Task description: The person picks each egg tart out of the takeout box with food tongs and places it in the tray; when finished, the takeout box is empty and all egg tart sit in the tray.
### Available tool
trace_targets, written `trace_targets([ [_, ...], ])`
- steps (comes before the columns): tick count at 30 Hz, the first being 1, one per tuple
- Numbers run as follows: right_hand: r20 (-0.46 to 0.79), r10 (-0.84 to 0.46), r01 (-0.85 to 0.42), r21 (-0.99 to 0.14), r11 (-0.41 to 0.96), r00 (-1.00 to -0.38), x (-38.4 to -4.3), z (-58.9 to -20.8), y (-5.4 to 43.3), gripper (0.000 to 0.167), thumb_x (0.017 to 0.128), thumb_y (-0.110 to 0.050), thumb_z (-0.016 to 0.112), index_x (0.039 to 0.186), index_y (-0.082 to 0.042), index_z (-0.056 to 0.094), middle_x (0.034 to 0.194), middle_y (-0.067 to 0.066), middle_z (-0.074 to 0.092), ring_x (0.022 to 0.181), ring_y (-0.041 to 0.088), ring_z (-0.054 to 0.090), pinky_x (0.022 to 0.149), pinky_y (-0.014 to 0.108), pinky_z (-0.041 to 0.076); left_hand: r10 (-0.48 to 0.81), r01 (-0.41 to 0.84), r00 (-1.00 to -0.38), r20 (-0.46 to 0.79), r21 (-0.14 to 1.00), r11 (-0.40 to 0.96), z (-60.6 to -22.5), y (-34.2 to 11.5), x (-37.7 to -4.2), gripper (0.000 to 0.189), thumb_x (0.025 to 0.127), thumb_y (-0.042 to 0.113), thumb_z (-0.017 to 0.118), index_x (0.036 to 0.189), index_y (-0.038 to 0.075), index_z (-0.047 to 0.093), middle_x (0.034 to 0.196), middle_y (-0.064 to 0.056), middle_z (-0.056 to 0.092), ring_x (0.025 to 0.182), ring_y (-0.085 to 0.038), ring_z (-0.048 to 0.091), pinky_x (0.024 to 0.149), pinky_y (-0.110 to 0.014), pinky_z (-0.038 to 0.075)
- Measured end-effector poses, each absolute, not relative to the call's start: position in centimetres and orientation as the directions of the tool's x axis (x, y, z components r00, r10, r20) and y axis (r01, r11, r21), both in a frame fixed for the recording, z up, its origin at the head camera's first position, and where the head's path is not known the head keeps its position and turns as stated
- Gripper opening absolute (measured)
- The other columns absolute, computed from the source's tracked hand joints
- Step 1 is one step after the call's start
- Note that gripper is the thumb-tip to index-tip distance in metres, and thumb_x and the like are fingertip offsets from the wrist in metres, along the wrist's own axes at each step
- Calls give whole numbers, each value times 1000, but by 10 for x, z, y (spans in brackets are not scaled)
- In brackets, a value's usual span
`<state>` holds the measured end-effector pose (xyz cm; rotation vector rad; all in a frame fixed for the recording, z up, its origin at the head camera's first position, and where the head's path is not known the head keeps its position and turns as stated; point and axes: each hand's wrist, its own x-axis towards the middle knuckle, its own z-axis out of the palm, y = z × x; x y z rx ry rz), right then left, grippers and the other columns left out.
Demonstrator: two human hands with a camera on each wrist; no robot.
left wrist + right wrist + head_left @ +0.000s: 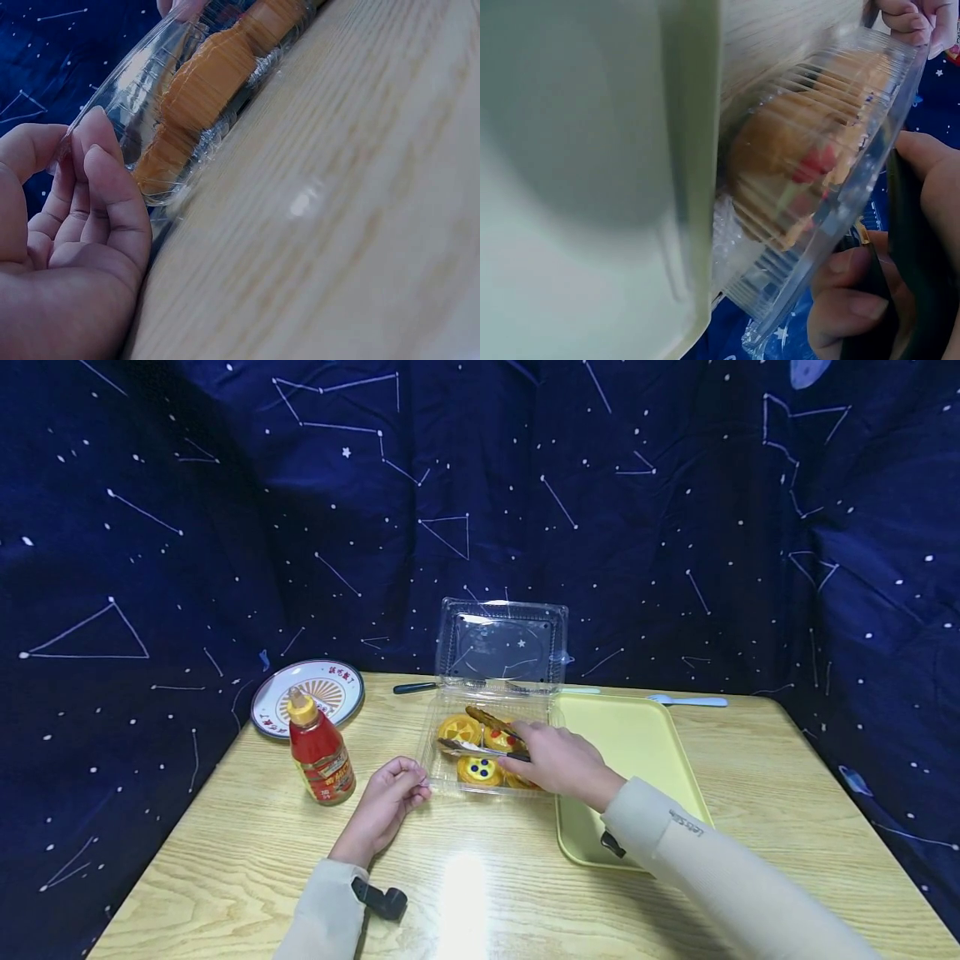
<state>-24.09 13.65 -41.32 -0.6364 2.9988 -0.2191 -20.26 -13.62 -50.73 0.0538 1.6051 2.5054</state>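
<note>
A hinged clear plastic box (502, 647) stands on the table with its lid raised, holding several round pastries (459, 728). One pastry (480, 770) has blue dots on a pale top; another carries red pieces. My left hand (381, 803) pinches the box's near left corner between thumb and fingers, as the left wrist view shows closely. In my right hand (564, 762) is a pair of tongs (492, 722), gripped by its black handles (919, 247). The tongs' arms are spread above the pastries, pointing left. Part of the right-hand pastries is hidden by the right hand.
A pale yellow tray (622, 735) lies just right of the box, under the right forearm. At left stand a red sauce bottle (324, 758) with a yellow cap and a patterned plate (347, 687). Along the back edge lie a light blue fork (690, 701) and a dark handle (415, 687).
</note>
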Motion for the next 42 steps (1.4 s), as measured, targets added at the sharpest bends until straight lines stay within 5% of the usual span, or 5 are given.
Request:
trace_targets([
  [13,6,-440,-439,-93,894,-898,-244,-420,128,66,92,-59,59,141,-14,53,130,9,62,96,28,67,75,47,56,159,-124,-985,-63,904,-409,-508,-136,-203,17,93,8,65,97,-2,51,84,-8,60,71,-14,62,66,-22,52],
  [23,103,-414,-425,-145,893,-904,-241,-418,138,54,94,-53,61,135,-19,56,120,2,66,70,18,62,54,38,50,170,-116,-984,-50,907,-404,-507,-136,-203,5,97,0,54,94,4,54,83,-6,61,71,-13,62,66,-21,52],
  [35,146,-390,-411,-164,897,-909,-227,-398,163,67,93,-68,46,142,-22,50,135,4,60,97,31,68,68,49,55,175,-109,-984,-41,908,-405,-507,-137,-202,6,97,1,55,94,6,55,85,-7,60,72,-14,62,67,-21,52],
  [42,182,-367,-396,-162,904,-912,-218,-388,187,69,93,-69,44,144,-24,48,133,6,60,96,33,68,60,48,54,184,-105,-982,-32,908,-406,-507,-138,-202,7,97,1,55,93,6,55,86,-9,59,73,-14,63,67,-21,52],
])
